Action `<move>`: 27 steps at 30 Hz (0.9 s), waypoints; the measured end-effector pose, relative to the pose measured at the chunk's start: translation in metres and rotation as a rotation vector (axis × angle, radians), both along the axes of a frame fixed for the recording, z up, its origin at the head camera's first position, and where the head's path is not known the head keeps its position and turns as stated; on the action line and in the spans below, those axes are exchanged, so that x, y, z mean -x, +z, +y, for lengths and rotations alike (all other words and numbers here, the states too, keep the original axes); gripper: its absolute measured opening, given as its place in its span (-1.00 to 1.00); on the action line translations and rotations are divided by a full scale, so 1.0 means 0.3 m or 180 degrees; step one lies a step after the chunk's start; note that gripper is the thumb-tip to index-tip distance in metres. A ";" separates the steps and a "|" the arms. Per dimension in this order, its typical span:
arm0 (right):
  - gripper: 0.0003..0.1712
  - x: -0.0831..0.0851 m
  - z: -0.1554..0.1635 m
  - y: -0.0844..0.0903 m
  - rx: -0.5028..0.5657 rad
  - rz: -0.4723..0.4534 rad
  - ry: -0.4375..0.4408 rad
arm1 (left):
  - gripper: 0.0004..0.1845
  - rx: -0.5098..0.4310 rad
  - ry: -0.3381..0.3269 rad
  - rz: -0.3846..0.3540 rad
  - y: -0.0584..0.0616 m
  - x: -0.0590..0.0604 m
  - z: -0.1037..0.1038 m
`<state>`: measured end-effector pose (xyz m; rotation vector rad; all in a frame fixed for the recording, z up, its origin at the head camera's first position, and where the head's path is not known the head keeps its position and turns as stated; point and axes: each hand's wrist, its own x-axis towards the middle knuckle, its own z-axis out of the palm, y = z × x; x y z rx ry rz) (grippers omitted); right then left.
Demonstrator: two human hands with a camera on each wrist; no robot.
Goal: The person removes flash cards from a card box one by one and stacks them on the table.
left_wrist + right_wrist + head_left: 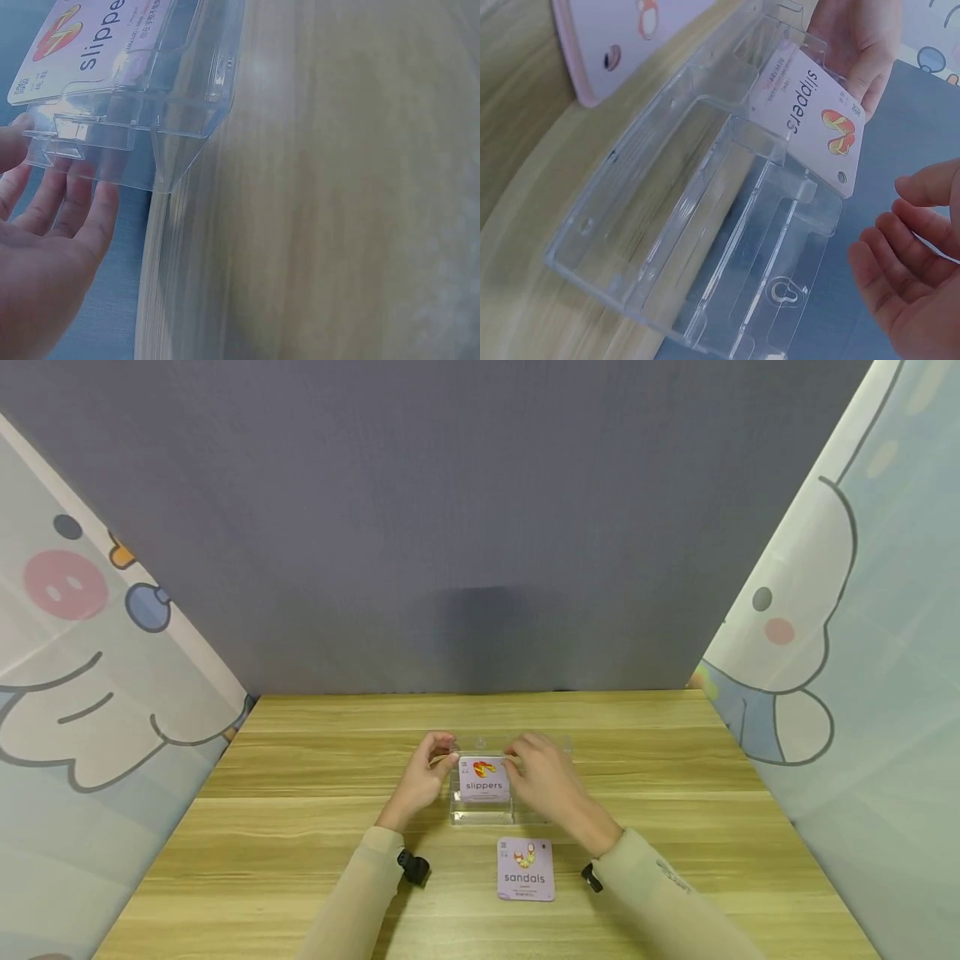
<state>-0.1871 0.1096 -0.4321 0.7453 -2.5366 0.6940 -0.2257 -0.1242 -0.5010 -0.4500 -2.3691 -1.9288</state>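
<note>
Wooden table [300, 827], grey backdrop, cartoon-print curtains left and right.

Clear plastic case [483, 810] lies near the table's middle, between both hands. It is open: two shallow halves hinged together, seen best in the right wrist view [697, 225]. Its long axis runs left to right across the table in the head view.

"Slippers" card [484, 779] sits in the case, tilted up off the base. Print reads upright toward the person, top edge pointing at the backdrop, long axis running away from the person. Also seen at [82, 45] and [806, 112].

Left hand [427, 772] at the case's left end, fingers [71, 206] straight behind the clear wall and touching it; the thumb end meets the card's left edge. Whether it pinches, I cannot tell.

Right hand [542, 777] at the card's right edge, fingers loosely bent; in its wrist view the hand [907, 262] is spread, palm open, just beside the case and gripping nothing.

"Sandals" card [526, 869] lies flat on the table nearer the person, apart from the case, print upright.
</note>
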 end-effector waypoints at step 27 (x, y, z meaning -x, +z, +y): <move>-0.76 0.007 -0.062 -0.041 -0.0401 -0.0224 0.0017 | -0.70 0.0011 0.0021 -0.0013 -0.006 0.004 -0.002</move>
